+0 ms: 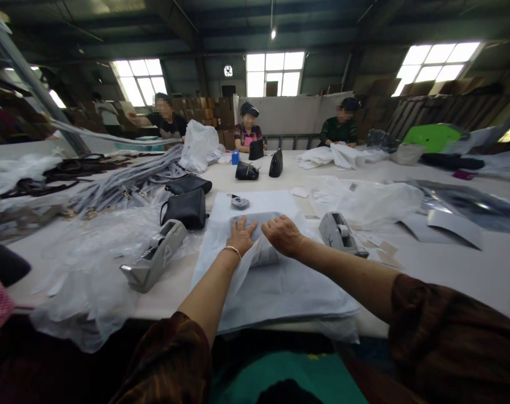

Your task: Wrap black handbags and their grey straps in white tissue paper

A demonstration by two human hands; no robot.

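Observation:
A grey bag-like bundle [265, 259] lies on a stack of white paper sheets [288, 294] in front of me. My left hand [240, 237] rests on top of it with the fingers spread. Closed in a fist, my right hand [283, 234] grips the edge of a thin white tissue paper sheet [249, 259], which is drawn up over the bundle between my hands. A coiled grey strap [239, 202] lies just beyond them on the stack. How far the paper wraps under the bundle is hidden.
Tape dispensers stand left [156, 257] and right [341, 233] of the stack. Black bags [185, 209] and clear plastic [90, 280] lie to the left, near a heap of grey straps [141, 179]. Plastic bags [372, 199] cover the right. Several people work across the table.

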